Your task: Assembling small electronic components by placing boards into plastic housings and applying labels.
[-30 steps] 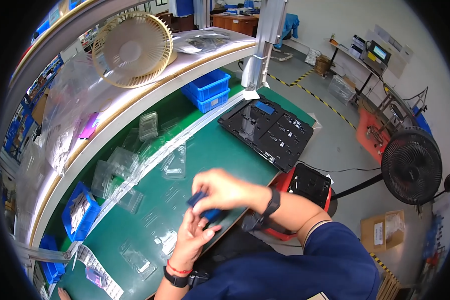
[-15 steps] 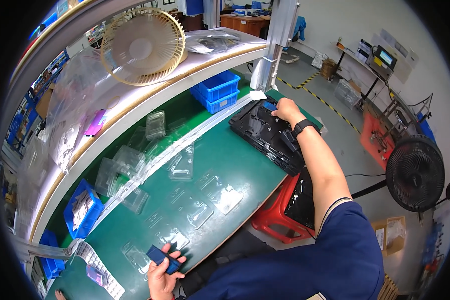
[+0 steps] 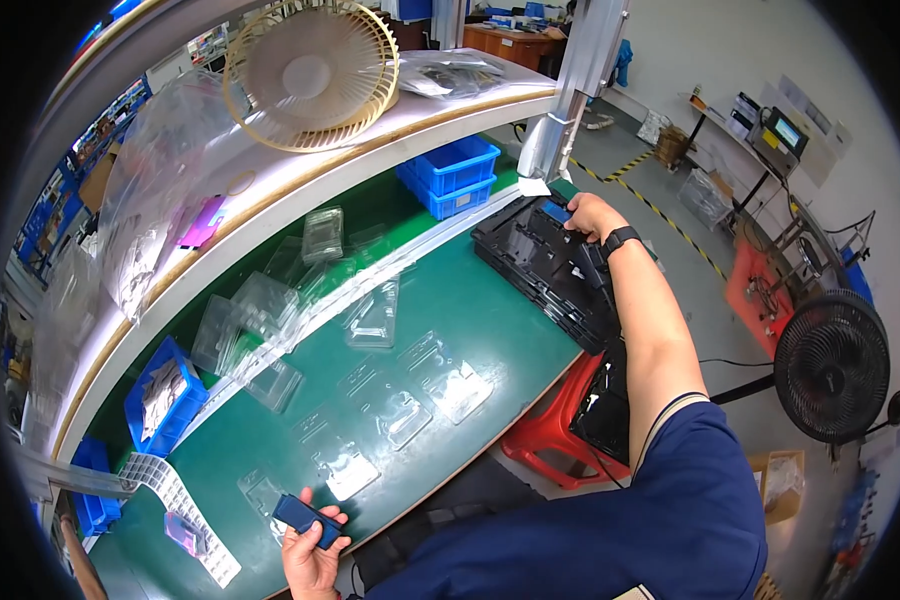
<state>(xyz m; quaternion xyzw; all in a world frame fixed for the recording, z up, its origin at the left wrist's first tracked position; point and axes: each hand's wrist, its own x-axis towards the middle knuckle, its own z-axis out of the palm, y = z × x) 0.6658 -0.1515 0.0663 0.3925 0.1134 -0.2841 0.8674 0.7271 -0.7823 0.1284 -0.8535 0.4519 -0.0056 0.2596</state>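
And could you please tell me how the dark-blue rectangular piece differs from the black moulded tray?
The dark-blue rectangular piece is small, while the black moulded tray is far larger. The piece is held in the left hand; the tray rests on the green bench. Both look roughly rectangular.

Your fisheye camera looks down from your head, your sleeve near at lower right, the bench mid-frame and the floor farther off at upper right.
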